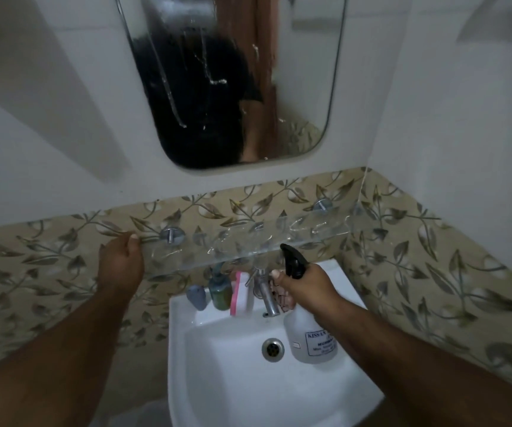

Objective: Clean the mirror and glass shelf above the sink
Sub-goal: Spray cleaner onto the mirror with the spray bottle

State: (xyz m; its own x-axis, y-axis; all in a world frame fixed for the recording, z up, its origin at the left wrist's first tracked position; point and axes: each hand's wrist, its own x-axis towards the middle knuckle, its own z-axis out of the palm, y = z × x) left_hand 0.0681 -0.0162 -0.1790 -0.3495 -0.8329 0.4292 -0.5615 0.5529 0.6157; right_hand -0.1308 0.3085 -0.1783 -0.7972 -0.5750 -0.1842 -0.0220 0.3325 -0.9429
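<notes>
A rounded mirror (227, 78) hangs on the white wall, with wet streaks and drips running down it. Below it a clear glass shelf (267, 241) sits on two metal pegs and carries beads of liquid. My left hand (122, 260) grips the shelf's left end, thumb on top. My right hand (304, 288) holds a white spray bottle (313, 337) by its neck, below the shelf's front edge and over the sink. The bottle's black nozzle (293, 260) points up and left toward the shelf.
A white sink (248, 392) with a metal tap (265, 291) sits under the shelf. On its back ledge stand a grey item (197, 297), a green bottle (220, 291) and a pink-and-white sponge (241, 294). Leaf-patterned tiles cover the lower walls, which meet in a corner at right.
</notes>
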